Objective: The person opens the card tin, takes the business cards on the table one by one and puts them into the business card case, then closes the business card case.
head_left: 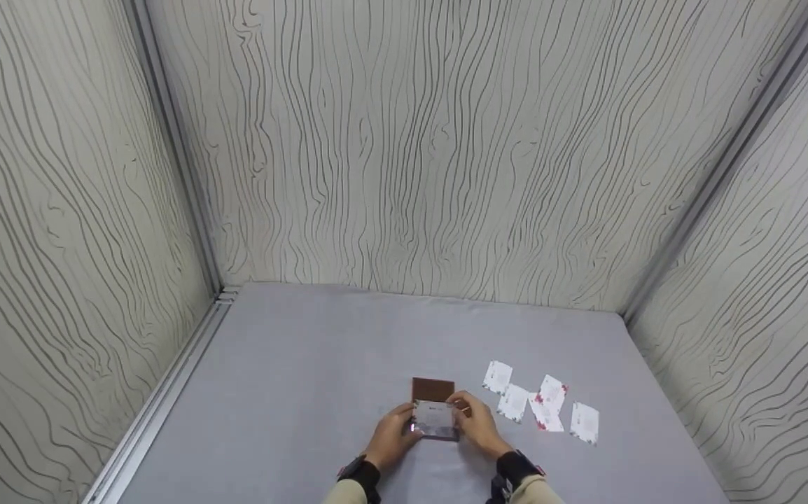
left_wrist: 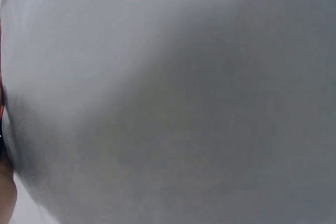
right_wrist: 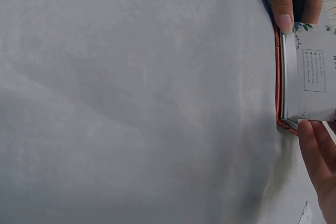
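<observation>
A brown card case (head_left: 433, 389) lies with its lid folded back on the cloth-covered table, near the front. White cards (head_left: 434, 414) printed with leaves and small text are stacked in its near half. My left hand (head_left: 391, 437) grips the case by its left side, with the thumb (right_wrist: 284, 20) at the near corner in the right wrist view. At the opposite side my right hand (head_left: 477, 423) pinches the edge of a card between thumb and fingers. The left wrist view shows mostly cloth, with a bit of hand (left_wrist: 6, 190) at its left edge.
Several loose white cards (head_left: 513, 403) with red or green floral corners lie to the right of the case, some overlapping. A metal rail (head_left: 159, 399) runs along the table's left edge. Wood-patterned walls (head_left: 404, 154) enclose the back and both sides.
</observation>
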`<state>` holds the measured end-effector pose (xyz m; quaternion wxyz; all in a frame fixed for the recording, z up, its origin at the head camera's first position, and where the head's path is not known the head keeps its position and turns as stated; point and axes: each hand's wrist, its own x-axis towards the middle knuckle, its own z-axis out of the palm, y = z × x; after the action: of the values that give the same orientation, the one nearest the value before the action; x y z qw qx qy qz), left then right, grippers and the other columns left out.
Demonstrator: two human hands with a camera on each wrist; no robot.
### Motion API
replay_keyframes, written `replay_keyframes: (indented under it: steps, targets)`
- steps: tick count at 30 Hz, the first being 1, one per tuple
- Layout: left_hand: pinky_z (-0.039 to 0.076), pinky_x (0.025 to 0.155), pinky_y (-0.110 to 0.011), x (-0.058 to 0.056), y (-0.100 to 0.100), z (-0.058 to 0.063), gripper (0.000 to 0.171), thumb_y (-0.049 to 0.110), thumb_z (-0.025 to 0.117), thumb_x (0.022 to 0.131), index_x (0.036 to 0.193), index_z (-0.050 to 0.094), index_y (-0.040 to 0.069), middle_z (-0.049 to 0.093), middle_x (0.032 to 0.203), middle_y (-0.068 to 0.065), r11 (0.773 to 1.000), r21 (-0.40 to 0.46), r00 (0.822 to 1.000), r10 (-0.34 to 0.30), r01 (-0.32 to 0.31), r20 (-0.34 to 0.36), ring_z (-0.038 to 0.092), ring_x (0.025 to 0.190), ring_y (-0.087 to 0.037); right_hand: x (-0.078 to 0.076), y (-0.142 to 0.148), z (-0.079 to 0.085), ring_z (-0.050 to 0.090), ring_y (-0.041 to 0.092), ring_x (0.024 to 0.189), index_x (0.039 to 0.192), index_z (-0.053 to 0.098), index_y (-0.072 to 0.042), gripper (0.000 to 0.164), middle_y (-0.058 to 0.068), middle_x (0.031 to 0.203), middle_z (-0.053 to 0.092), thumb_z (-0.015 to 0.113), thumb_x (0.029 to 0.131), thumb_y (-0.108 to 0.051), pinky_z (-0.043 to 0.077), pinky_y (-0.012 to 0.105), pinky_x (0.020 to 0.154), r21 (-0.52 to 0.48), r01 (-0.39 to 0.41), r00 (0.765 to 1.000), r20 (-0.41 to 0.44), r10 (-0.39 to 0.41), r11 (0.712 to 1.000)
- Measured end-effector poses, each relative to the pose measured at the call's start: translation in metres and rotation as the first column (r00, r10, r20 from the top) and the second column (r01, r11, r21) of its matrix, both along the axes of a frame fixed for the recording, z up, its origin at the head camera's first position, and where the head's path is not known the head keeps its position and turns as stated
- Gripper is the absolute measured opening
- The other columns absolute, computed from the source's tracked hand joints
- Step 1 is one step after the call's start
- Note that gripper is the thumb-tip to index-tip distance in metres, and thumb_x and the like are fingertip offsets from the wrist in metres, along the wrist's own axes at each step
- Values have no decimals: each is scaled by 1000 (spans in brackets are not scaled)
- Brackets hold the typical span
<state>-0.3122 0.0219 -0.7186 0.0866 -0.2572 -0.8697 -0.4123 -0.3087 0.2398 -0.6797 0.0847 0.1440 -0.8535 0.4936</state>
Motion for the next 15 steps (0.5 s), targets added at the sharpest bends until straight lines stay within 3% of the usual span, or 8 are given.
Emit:
replay_keyframes:
  steps: [6,15]
  targets:
    - [46,103,-45,0,0,-1,43,7,76,83,120,63,-11,61,126,-22,1000,-5,999,0,0,-36,58,118,-38,0,0,-3,65,32,83,103,63,2,27,18,94,66,53,85,19,55,28,68,26,9,1000,-27,-8,1000]
    - [44,105,-47,-2,1,-1,43,9,75,86,122,62,-12,60,129,-22,1000,-6,1000,6,-6,22,56,122,-38,0,2,-5,65,31,81,104,62,2,29,17,96,66,53,83,20,55,30,69,91,12,997,-77,-5,996]
